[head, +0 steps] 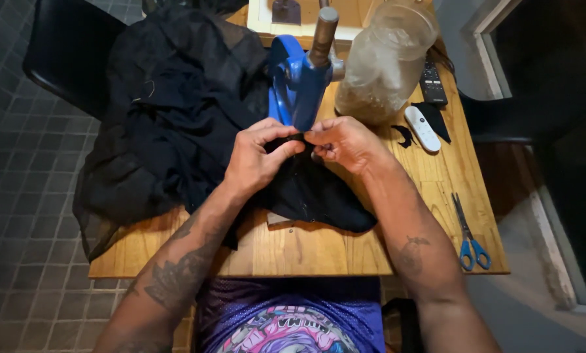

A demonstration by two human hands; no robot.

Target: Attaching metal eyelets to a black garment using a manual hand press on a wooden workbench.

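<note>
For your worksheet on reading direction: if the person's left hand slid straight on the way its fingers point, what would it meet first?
The left hand points right, toward the right hand. It would meet those fingertips almost at once, since both pinch the same fold of black fabric below the blue hand press; their depth looks equal.

This looks like a small home sewing or craft corner. A wooden bench [345, 252] stands on a dark tiled floor [25, 196], and at its far middle sits a blue hand press [299, 78]. Left of the press lies a heap of black fabric [169, 111]; right of it are a clear plastic jar [384, 62] and two remote controls [422, 127]. Blue-handled scissors [468, 235] lie well right of the press, toward the near edge.
</note>
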